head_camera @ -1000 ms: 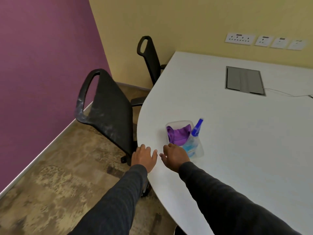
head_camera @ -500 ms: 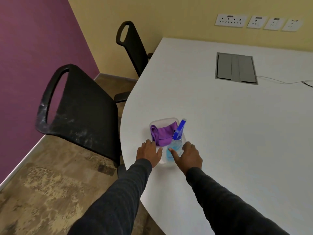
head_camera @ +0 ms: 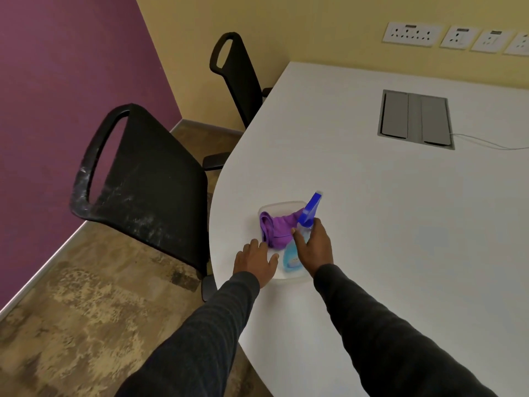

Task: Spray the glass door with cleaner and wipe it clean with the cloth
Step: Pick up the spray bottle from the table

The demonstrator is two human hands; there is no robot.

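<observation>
Lying tilted in a clear plastic tub (head_camera: 274, 204), the spray bottle (head_camera: 289, 260) of pale blue cleaner points its blue trigger head (head_camera: 311, 209) up and away from the person, over the tub's far rim. The crumpled purple cloth (head_camera: 276, 230) sits in the same tub, just left of the bottle and touching it. The right hand (head_camera: 315, 249) lies over the bottle's neck, thumb on the cloth side, fingers on the far side; its grip is wrapped round the bottle just below the trigger head. The left hand (head_camera: 256, 263) rests flat on the tub's near left rim, its grip released, fingers straight, holding nothing. The tub stands near the rounded edge of the white worktop (head_camera: 386, 239). Step in hand, as judged: lifting the bottle out; the task is at its start, and no glass door is in view. To do this well, the neck should seat deep in the grip with the forefinger free for the trigger, the lift should go straight up past the rim, and the flat left hand should press the light tub down so that it neither slides nor tips. A black office chair (head_camera: 154, 179) stands just beside the worktop's edge, a second chair (head_camera: 237, 75) farther off; a grey cable hatch (head_camera: 415, 118) is set into the worktop, well apart from the tub.
</observation>
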